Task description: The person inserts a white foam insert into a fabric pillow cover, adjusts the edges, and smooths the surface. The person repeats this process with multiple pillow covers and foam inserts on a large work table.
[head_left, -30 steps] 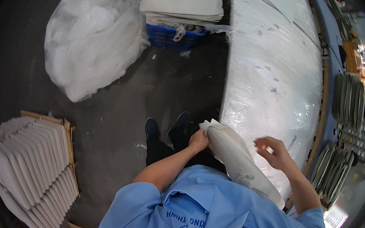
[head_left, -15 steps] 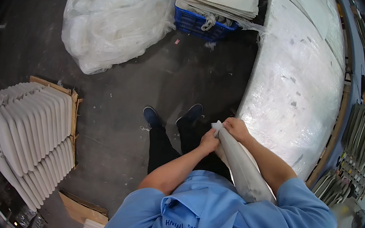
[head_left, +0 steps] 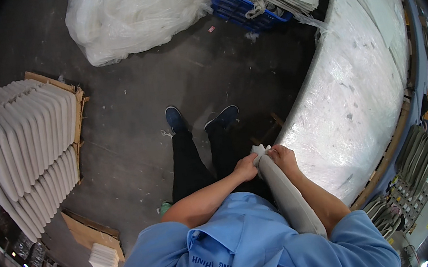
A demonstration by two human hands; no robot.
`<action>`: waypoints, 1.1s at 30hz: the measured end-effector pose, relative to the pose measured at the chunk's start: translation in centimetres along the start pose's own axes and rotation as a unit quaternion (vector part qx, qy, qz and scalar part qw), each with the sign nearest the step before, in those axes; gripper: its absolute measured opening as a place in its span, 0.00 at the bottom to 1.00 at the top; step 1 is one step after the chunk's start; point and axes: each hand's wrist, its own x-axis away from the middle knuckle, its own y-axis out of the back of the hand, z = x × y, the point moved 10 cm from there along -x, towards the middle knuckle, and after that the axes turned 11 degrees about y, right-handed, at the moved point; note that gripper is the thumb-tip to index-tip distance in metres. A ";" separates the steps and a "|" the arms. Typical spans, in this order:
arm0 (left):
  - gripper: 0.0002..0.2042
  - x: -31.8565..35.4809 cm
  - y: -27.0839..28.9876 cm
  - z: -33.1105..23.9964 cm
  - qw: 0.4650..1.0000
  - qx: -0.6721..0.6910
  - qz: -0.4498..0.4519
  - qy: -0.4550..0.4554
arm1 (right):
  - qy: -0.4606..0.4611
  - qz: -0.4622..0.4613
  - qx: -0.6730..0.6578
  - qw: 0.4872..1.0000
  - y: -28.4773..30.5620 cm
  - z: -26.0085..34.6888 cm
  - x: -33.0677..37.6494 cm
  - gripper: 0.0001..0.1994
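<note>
Cushion (head_left: 291, 198), end between fingers (left hand (head_left: 245, 168), right hand (head_left: 284, 159))

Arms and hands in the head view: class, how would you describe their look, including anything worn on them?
The left sleeve and right sleeve are short, plain light blue fabric. Both forearms are bare below them. The left hand and right hand wear no gloves, and no watch shows.

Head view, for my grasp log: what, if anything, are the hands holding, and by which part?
An off-white fabric-covered cushion, gripped at its far end, away from the body, by the left hand and right hand.
</note>
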 end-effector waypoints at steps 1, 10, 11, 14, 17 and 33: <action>0.26 0.2 0.2 0.0 1.000 0.007 -0.008 -0.016 | 0.000 -0.001 0.002 1.000 0.0 0.3 0.1 0.11; 0.18 -0.6 2.6 -0.2 0.989 0.140 -0.027 -0.045 | -0.017 -0.011 -0.005 1.000 0.5 0.7 -2.7 0.13; 0.16 -0.7 2.5 0.5 0.985 0.171 -0.027 -0.020 | -0.027 -0.001 -0.012 1.000 -0.1 0.2 -3.2 0.13; 0.10 -0.9 2.2 3.6 0.939 0.336 -0.033 0.067 | -0.120 0.054 -0.061 0.989 -2.4 -2.6 -4.6 0.16; 0.07 -1.1 1.8 4.3 0.904 0.421 -0.044 0.062 | -0.151 0.052 -0.078 0.984 -4.6 -4.5 -5.9 0.20; 0.13 -3.3 0.8 4.5 0.835 0.476 -0.244 0.129 | -0.233 0.047 -0.061 0.969 -5.5 -4.3 -7.9 0.33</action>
